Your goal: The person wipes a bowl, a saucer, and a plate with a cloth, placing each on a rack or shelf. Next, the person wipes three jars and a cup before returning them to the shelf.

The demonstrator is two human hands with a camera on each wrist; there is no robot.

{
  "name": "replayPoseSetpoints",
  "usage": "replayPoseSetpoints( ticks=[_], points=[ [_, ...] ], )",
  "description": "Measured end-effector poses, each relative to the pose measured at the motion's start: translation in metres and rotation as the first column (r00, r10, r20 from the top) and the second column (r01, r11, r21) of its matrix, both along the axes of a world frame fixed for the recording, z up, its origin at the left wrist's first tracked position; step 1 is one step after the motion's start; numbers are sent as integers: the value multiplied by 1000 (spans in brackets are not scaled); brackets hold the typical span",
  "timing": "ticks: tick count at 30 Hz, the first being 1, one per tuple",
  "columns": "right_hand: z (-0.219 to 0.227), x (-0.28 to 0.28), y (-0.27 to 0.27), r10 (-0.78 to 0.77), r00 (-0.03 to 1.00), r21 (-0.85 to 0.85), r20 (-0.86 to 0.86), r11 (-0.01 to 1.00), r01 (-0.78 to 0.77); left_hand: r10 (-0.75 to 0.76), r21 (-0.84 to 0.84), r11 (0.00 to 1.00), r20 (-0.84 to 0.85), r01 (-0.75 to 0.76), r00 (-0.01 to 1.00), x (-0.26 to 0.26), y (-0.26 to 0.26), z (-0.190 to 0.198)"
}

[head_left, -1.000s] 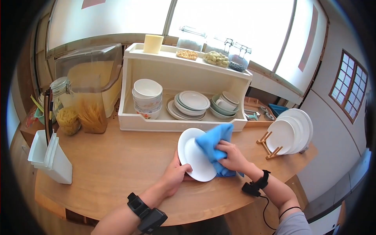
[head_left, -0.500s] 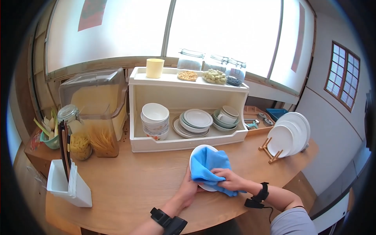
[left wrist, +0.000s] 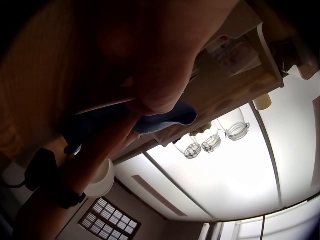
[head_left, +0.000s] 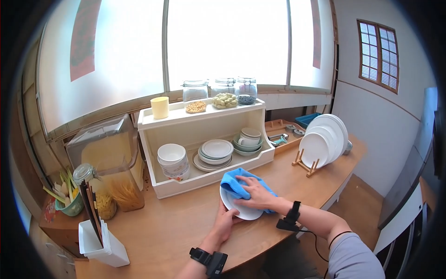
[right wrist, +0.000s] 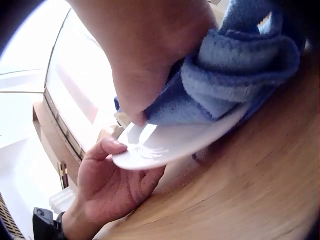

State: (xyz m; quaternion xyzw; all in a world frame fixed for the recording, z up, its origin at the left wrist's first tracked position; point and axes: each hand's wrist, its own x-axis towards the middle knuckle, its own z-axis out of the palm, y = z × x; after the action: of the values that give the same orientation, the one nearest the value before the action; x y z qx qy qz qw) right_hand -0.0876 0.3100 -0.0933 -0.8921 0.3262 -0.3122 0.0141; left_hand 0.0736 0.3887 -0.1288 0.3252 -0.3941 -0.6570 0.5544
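A white plate (head_left: 249, 212) is tilted above the table's front edge. My left hand (head_left: 225, 221) grips its near left rim, thumb on top and fingers beneath; the right wrist view shows this hand (right wrist: 112, 185) holding the plate (right wrist: 165, 145). A blue cloth (head_left: 232, 182) covers the far part of the plate. On the cloth lies my right hand (head_left: 255, 193), its fingers spread and pressing, with the thumb near the plate's bare surface. Bunched folds of the cloth (right wrist: 235, 75) hang over the plate's edge in the right wrist view.
Behind stands a cream shelf (head_left: 213, 174) with bowls, plates and cups, jars on top. A wooden rack (head_left: 306, 163) holds white plates (head_left: 318, 149) at right. On the left are a white holder (head_left: 104, 249) with chopsticks and a pasta container (head_left: 125, 188).
The head view has swung right and up. The cloth has slid from the plate's middle to its far side, baring the near part, and the right hand's fingers have spread out over it.
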Motion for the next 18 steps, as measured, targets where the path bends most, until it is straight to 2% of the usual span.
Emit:
replayPoseSetpoints(
  ticks=[3, 6, 7, 9, 11, 13, 15, 17, 18],
  points=[
    [-9, 5, 7, 38, 994, 68, -104, 997, -31, 22, 27, 999, -46, -20, 999, 1, -3, -3],
    [-7, -10, 11, 199, 957, 72, -213, 980, -188, 10, 61, 998, -101, -4, 995, 4, -7, -10],
    [-4, -17, 17, 204, 955, 75, -214, 979, -192, 15, 63, 998, -103, -8, 995, 6, -7, -9],
    [2, -33, 31, 260, 894, 57, -366, 965, -258, -31, 75, 996, -159, 43, 987, 9, -7, -8],
    [11, -53, 38, 317, 866, 55, -387, 945, -322, 1, 53, 999, -117, 5, 993, 9, -8, -7],
    [14, -72, 29, 377, 825, 146, -422, 926, -349, -18, 56, 998, -76, 23, 997, 9, -8, -5],
    [4, -86, 0, 396, 827, 113, -399, 916, -384, 0, 141, 990, -80, 11, 997, 6, -7, 0],
    [-4, -91, -30, 192, 919, -30, -343, 976, -215, 31, 162, 987, -39, -24, 999, 3, -5, 1],
    [-6, -87, -42, 200, 923, -18, -329, 976, -218, 34, 177, 984, -26, -29, 999, 2, -5, 2]
  ],
)
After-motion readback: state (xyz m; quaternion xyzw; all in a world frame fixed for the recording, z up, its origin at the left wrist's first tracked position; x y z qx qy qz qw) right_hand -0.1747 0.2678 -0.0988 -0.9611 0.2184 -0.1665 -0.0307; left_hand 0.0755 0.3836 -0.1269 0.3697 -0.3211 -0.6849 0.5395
